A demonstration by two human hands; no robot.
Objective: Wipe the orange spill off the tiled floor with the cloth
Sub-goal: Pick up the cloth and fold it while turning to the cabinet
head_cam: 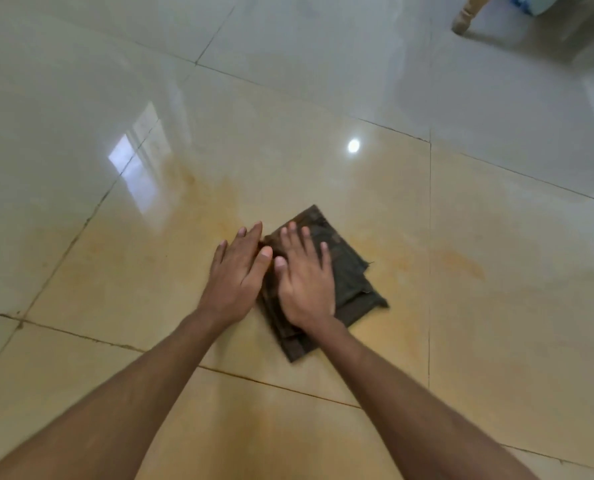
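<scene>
A dark folded cloth lies flat on the glossy tiled floor. My right hand presses down on it with fingers straight and spread. My left hand lies flat beside it, fingers straight, its thumb side touching the cloth's left edge and partly on the tile. Orange spill smears the tiles to the upper left of the cloth, and a fainter orange streak shows to the right. An orange tint covers the tiles around and below my arms.
A wooden furniture leg stands at the far upper right, with a blue and white object behind it. Dark grout lines cross the floor. Bright window and lamp reflections sit on the tiles.
</scene>
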